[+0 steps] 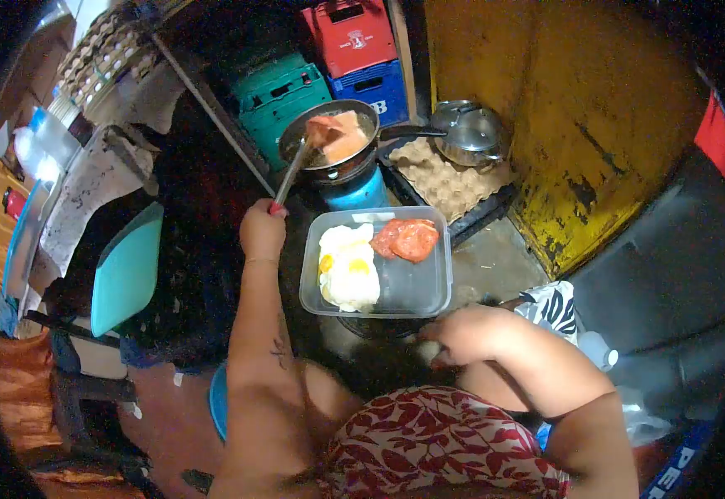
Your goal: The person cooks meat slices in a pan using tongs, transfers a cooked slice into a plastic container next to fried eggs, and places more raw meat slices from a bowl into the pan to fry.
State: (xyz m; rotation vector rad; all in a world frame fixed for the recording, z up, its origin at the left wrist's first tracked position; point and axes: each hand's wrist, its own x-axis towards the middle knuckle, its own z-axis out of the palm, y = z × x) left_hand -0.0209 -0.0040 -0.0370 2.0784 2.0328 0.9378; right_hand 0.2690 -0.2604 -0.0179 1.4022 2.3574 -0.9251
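My left hand [261, 233] is closed around metal tongs [294, 170] with a red grip. Their far end reaches into a frying pan [294, 133] and touches a reddish slice of meat [323, 130]. A paler slice [348, 137] lies beside it in the pan. Below the pan is a clear plastic container [412, 287] with fried eggs [350, 270] on its left side and red meat slices [411, 239] at its upper right. My right hand [466, 333] is just below the container's lower right corner, fingers curled; what they hold, if anything, is hidden.
The pan sits on a small stove with a blue body [358, 191]. To its right, a lidded metal pot [466, 133] stands on an egg tray [437, 175]. Stacked crates [350, 37] are behind. A yellow, worn panel [562, 125] borders the right; a teal plastic piece [128, 270] is at left.
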